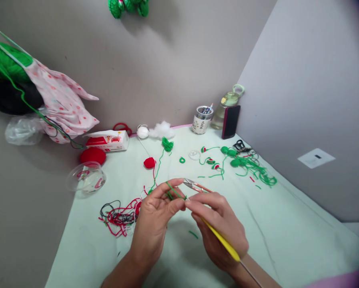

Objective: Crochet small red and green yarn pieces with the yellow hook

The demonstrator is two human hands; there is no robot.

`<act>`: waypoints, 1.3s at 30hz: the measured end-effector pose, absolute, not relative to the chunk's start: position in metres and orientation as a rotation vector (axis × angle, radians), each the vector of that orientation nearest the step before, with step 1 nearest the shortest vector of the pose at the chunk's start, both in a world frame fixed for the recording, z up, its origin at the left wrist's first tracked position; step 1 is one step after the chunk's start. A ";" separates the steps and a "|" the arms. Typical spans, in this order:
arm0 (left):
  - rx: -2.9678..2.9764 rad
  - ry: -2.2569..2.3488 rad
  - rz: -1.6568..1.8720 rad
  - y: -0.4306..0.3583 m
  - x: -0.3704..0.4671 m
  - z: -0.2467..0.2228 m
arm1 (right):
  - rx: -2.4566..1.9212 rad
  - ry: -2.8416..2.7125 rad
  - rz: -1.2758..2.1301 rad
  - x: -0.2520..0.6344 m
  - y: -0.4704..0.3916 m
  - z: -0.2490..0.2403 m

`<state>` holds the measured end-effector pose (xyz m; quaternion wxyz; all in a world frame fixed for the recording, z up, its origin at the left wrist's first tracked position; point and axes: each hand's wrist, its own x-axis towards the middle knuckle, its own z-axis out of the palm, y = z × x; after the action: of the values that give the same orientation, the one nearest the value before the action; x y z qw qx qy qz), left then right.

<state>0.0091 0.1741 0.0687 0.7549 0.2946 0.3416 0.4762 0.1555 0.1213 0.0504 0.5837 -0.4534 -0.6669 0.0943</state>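
Over the near middle of the table my two hands meet. My right hand [219, 218] is closed around a crochet hook with a yellow handle [224, 242], its tip at my left fingertips. My left hand [157, 214] pinches a bit of green yarn [175, 190], which runs over the raised index finger. The small green loop at the hook's tip is mostly hidden by the fingers. From the left hand the strand leads back toward a green yarn bundle [167, 144]. Just beyond the fingers lie thread snips [197, 185] with orange handles.
A tangle of red, black and white yarn [119, 218] lies at left, near a clear plastic tub [91, 178] and a tissue box [113, 141]. Small watermelon-like crochet pieces [211, 161] and green yarn tails [261, 170] lie right. A phone [231, 122] leans before a bottle [219, 116].
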 end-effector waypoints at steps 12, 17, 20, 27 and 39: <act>0.703 0.729 1.000 0.174 0.009 0.072 | -1.054 -1.620 0.187 0.161 0.128 0.053; 0.458 0.699 0.972 0.171 0.012 0.069 | -1.022 -1.730 -0.118 0.153 0.128 0.037; 0.372 0.643 0.927 0.171 0.013 0.070 | -1.030 -1.558 0.144 0.150 0.130 0.040; 0.391 0.629 0.935 0.176 0.009 0.072 | -0.933 -1.320 0.520 0.155 0.133 0.050; 0.481 0.677 0.893 0.175 0.005 0.071 | -0.709 -0.922 0.983 0.160 0.140 0.054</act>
<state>0.0046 0.1752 0.0707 0.8197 0.2261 0.3181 0.4193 0.1600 0.1403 0.0543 0.7237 -0.3214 -0.4177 0.4455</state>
